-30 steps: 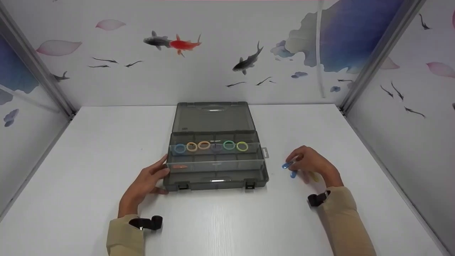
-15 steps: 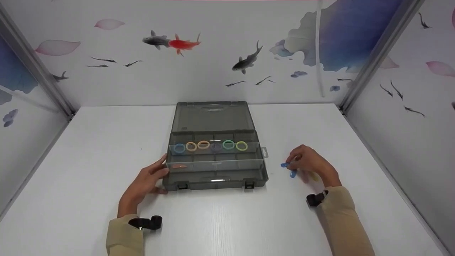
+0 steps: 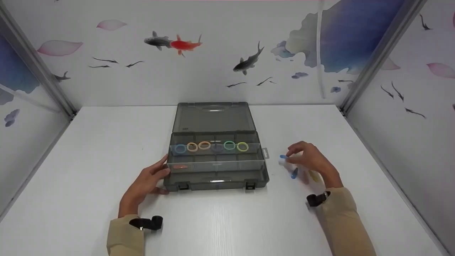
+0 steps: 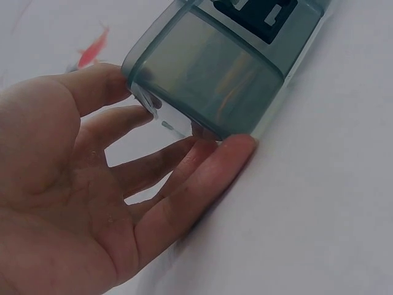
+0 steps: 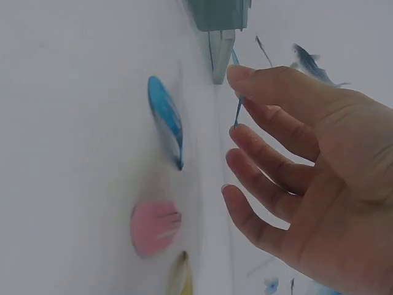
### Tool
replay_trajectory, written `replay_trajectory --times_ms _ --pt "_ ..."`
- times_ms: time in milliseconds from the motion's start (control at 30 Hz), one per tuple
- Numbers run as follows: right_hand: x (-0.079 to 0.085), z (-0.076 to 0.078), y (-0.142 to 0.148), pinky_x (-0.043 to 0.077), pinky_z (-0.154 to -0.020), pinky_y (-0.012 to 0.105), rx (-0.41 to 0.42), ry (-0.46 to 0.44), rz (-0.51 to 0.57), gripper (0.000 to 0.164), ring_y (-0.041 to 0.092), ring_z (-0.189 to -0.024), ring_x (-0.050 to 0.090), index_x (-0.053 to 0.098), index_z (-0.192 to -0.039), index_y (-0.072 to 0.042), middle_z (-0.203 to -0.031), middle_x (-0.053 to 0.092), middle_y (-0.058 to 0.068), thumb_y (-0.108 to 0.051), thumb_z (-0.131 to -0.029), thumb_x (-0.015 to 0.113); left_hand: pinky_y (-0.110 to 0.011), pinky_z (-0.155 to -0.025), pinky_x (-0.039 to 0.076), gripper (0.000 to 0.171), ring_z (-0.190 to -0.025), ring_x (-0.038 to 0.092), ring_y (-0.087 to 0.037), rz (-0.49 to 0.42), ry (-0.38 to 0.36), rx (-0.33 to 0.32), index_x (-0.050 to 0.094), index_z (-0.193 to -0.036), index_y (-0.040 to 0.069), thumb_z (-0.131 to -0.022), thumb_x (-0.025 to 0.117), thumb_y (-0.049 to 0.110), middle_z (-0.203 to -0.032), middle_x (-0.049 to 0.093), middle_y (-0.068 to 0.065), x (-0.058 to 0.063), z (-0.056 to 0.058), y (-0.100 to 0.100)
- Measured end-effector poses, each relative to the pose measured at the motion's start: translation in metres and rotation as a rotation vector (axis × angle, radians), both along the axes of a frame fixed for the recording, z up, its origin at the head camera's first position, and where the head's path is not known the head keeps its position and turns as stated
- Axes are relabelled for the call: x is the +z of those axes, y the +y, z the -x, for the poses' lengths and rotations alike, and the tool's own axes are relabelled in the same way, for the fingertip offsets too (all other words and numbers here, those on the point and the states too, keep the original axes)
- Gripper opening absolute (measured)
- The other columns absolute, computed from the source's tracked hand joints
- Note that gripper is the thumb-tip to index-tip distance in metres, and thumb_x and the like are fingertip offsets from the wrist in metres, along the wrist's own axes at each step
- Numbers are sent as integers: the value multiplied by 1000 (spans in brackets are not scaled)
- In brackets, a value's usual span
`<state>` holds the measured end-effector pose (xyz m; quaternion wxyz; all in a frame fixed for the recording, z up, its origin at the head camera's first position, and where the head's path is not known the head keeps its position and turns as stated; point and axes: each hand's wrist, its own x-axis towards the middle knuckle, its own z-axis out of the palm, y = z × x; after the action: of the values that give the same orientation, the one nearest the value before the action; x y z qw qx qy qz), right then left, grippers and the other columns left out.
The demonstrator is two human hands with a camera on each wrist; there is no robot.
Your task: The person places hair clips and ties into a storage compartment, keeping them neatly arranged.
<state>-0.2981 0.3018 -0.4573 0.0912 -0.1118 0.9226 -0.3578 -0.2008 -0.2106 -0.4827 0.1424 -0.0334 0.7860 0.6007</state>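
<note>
My right hand (image 3: pixel 311 158) is raised a little over the table, right of a grey see-through compartment box (image 3: pixel 217 186). Thumb and fingertips pinch a slim blue hair clip (image 3: pixel 283 156), seen edge-on in the right wrist view. Beneath the hand lie a second blue hair clip (image 3: pixel 294 173), a pink one (image 5: pixel 155 227) and a yellow one (image 3: pixel 314 176). My left hand (image 3: pixel 140 186) touches the box's left side with spread fingers, thumb at the upper edge. Inside the box are several coloured rings (image 3: pixel 229 145) in a row and a salmon-coloured piece (image 3: pixel 180 166).
The box's lid (image 3: pixel 214 119) is folded back towards the rear wall. A hanging tab (image 3: pixel 266 153) juts from its right side. White panels printed with fish enclose the white table (image 3: pixel 220 227) at the back and sides.
My right hand has lifted slightly with the blue hair clip, away from the other blue one on the table. The left hand and the box have stayed put.
</note>
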Motion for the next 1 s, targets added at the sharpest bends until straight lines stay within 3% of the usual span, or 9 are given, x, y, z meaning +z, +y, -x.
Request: replay_trajectory --times_ms 133,433,767,1000 --pt "10 -3 -2 47 -105 59 -1 85 30 17 40 -131 50 75 -101 -6 -135 58 18 -19 -90 75 -40 -83 62 61 -150 30 -42 -2 3 -8 20 -160 31 -106 48 26 -168 17 -18 2 1 1" --pt "31 -6 -22 54 -97 41 4 191 84 21 30 -126 56 75 -105 -9 -133 61 10 -24 -92 74 -43 -84 62 61 -146 36 -45 -22 -8 -9 20 -161 31 -107 49 26 -165 25 -20 0 0 1" --pt "55 1 -64 51 -101 51 70 262 129 17 31 -126 56 75 -104 -8 -129 63 11 -18 -90 76 -40 -81 63 60 -145 38 -43 -15 -22 24 20 -160 32 -107 46 24 -165 24 -19 1 -1 1" --pt "59 1 -93 50 -97 52 148 302 121 13 32 -125 56 74 -100 -8 -129 61 12 -14 -89 76 -40 -81 63 64 -146 37 -42 -10 11 1 21 -161 30 -105 52 28 -165 25 -18 2 -2 1"
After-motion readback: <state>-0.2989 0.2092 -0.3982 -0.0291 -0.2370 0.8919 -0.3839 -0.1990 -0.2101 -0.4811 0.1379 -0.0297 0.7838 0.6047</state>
